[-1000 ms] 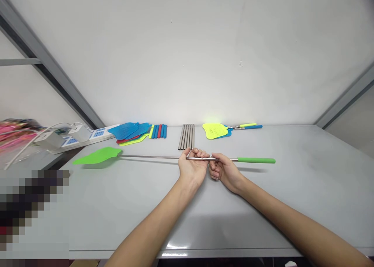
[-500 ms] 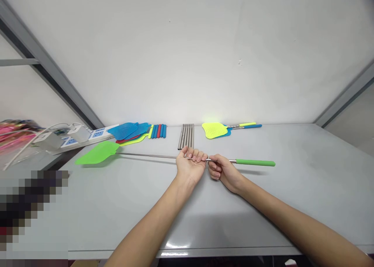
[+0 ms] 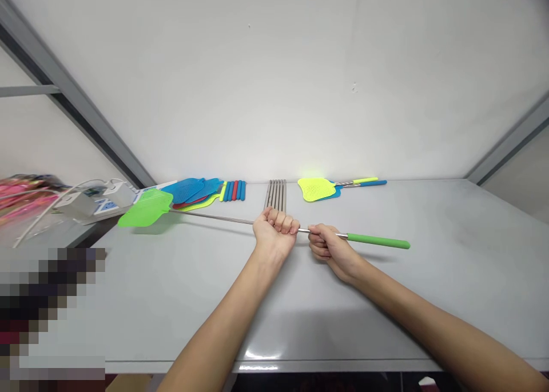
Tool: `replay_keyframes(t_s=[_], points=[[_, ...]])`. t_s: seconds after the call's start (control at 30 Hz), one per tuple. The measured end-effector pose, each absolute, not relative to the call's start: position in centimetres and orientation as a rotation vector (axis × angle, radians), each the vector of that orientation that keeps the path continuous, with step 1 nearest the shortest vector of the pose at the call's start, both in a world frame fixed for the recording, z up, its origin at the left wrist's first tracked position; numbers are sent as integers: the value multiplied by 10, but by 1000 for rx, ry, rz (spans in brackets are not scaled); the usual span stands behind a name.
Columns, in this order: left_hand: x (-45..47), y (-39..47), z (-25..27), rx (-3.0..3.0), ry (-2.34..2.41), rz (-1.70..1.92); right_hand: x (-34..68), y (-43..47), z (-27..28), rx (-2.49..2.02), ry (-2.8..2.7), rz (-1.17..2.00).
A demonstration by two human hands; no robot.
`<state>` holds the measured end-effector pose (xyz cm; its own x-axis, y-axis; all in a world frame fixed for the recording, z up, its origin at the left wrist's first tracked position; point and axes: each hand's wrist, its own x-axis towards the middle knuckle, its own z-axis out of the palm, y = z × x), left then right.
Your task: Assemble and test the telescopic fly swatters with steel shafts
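Green at both ends, a fly swatter [image 3: 146, 208] is held crosswise just above the table [image 3: 463, 289], with its shadow falling beneath it. Its flat head [image 3: 148, 206] points toward the table's left edge, near the back left corner; its handle [image 3: 378, 241] points toward the right edge, sitting a little closer to the front edge. The left hand [image 3: 277, 230], palm up, has its fingers curled over the metal rod [image 3: 212, 216]; the right hand [image 3: 331, 247] pinches it under the thumb, fingers folded, just short of the handle. Between the two hands a short piece of rod shows bare. I would judge the swatter light, the head thin and bendy, the rod stiff but slim enough to kink if levered sideways. Bare metal may slip or roll, so the thicker part beside the handle, or the handle itself, looks the surest hold; the head is best not gripped. Toward the back edge lie stacked swatter heads [image 3: 184, 190], a row of coloured grips [image 3: 234, 191], metal tubes [image 3: 277, 192] behind the left hand, and a yellow swatter [image 3: 316, 190] overlapping a blue one.
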<state>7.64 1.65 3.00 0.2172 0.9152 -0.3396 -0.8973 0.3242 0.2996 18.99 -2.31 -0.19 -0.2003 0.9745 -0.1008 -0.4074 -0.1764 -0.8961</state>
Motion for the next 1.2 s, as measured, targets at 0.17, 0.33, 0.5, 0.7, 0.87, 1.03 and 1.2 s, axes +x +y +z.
replay_keyframes(t_s=[0.17,0.33,0.5,0.7,0.87,1.03,1.2], points=[[73,19,33,45,494,1253,194,-23,2,-880,-953,1607],[66,22,35,26,510,1276,197,-22,3,-876,-977,1609],[61,24,38,40,508,1299,198,-21,3,-859,-1005,1597],[56,27,38,22,537,1292,199,-22,3,-849,-1019,1595],[49,30,38,30,546,1293,200,-21,2,-847,-1050,1593],[46,33,37,36,546,1298,201,-22,4,-861,-1046,1591],[44,34,40,30,554,1317,203,-24,7,-850,-1091,1576]])
